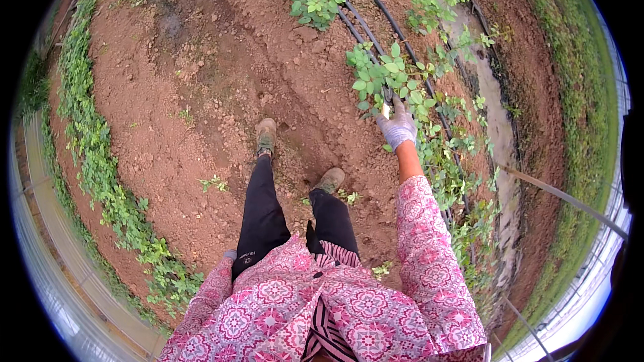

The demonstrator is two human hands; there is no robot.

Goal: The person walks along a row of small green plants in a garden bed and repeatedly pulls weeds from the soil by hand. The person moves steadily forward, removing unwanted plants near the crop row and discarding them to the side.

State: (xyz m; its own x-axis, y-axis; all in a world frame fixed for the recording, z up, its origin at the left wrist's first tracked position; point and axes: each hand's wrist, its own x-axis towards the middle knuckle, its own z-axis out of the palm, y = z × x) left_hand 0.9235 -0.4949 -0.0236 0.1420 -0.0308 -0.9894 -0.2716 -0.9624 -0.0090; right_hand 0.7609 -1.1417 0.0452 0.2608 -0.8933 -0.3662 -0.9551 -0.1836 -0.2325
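My right hand (398, 124), in a pale thin glove, reaches into a low leafy plant (378, 73) in the row on my right. It grips what look like pruning shears (386, 109): a pale handle shows by the thumb, and a dark part runs in among the leaves. Leaves hide the tips of the tool and some of my fingers. Only a bit of my gloved left hand (230, 254) shows beside my left hip; its fingers are out of sight.
Black irrigation hoses (385, 10) run along the right-hand plant row. Beyond them lies a wet furrow (495, 95), with a slanting pole (563, 194) over it. Another green row (108, 176) grows on the left. Cut sprigs (214, 183) lie on the reddish soil (151, 125) near my shoes (265, 133).
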